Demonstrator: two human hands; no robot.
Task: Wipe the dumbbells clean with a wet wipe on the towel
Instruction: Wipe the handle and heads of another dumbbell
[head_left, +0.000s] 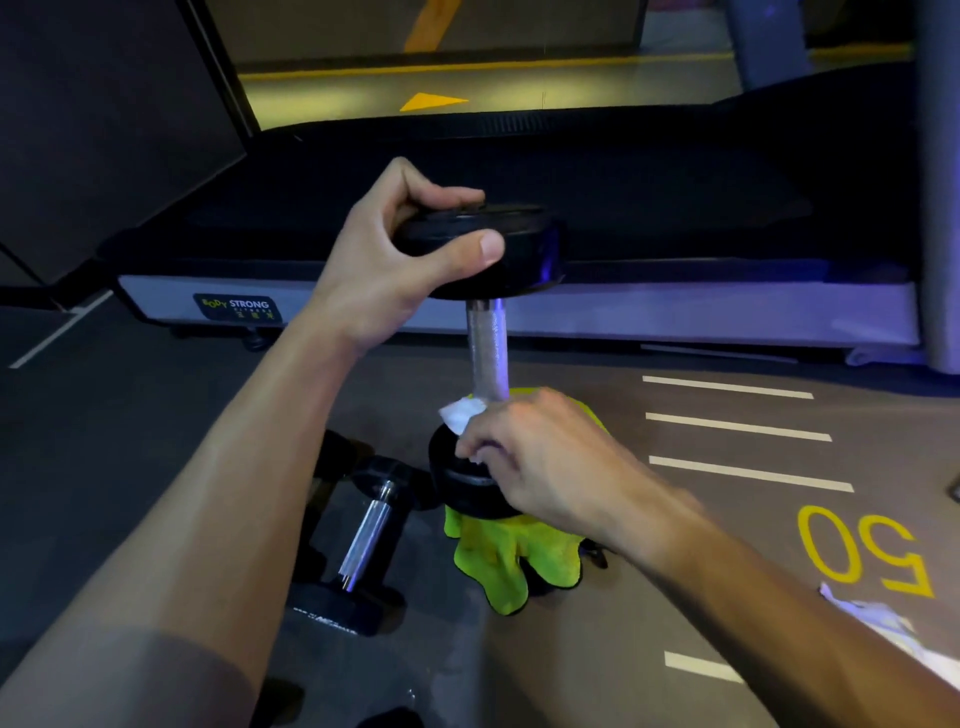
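No containers are seen. One dumbbell (487, 353) is stood upright on the yellow-green towel (493, 561), which is spread on the floor (675, 519) just in front of a treadmill (519, 306). Lower head is set on the towel, approx. at its middle; upper head is held above, chrome handle vertical between.

Left hand (395, 260): fingers are curled over the top of the upper head, thumb is pressed to its rim; head is gripped firmly.

Right hand (545, 467): a white wet wipe (460, 413) is pinched in the curled fingers and held against the top of the lower head, at the base of the handle. Fingertips are blurred, so exact contact pts cannot be told; wipe appears to be touching both head and handle.

A second dumbbell (363, 540) is laid on its side on the floor, just beside the towel's left edge, untouched. A crumpled white sheet (883, 623), poss. another wipe, is seen near the floor's right edge, beside a painted "50" (862, 551).
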